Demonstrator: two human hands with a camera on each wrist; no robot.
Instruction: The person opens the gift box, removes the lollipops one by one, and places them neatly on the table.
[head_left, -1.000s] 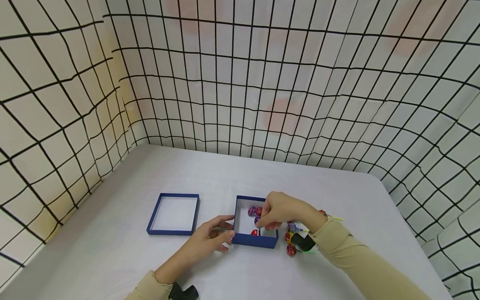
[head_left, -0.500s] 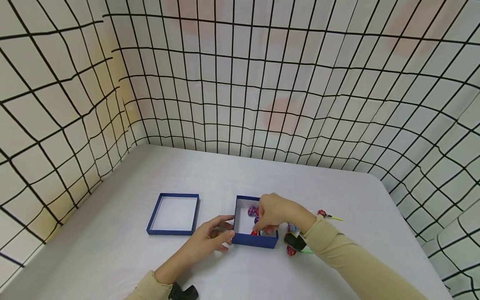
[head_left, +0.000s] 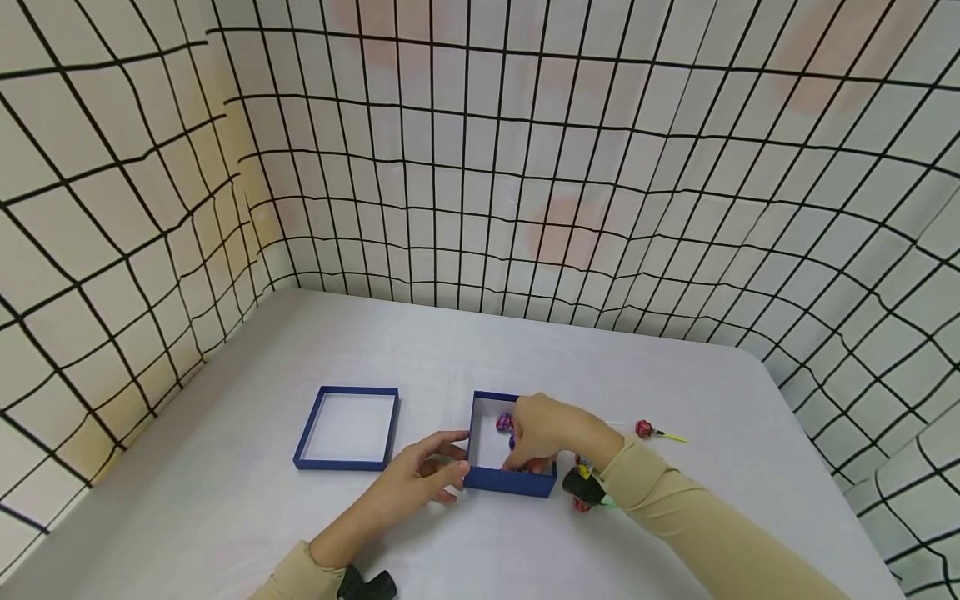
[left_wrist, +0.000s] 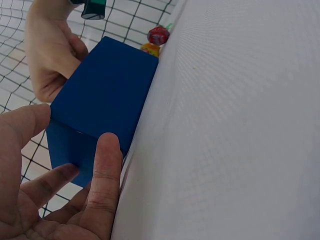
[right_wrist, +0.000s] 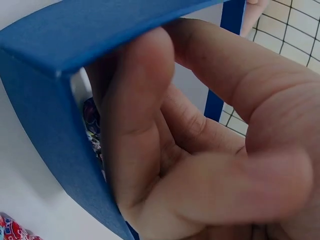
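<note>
A blue open box (head_left: 510,481) with a white inside stands on the table. My left hand (head_left: 423,471) is at its left side; in the left wrist view, extended fingertips touch the blue walls. My right hand (head_left: 543,433) reaches down into the box with its fingers bent, as the right wrist view also shows. Those fingers hide whatever lies under their tips. Purple-wrapped lollipops (head_left: 504,422) show inside, left of that hand. More lollipops (head_left: 581,504) lie right of the box, partly behind the right wrist, and a red lollipop (head_left: 643,429) with a yellow stick lies farther out.
To the left lies a square blue-rimmed lid (head_left: 347,464), white inside up. A white cloth covers the table (head_left: 442,350). Black-lined grid netting (head_left: 480,167) rises behind and at both sides. Dark wrist cameras (head_left: 367,585) sit on both wrists.
My right hand has moved down and slightly toward the box's front wall, now covering the spot where a red lollipop showed. The left hand, box and lid have stayed put.
</note>
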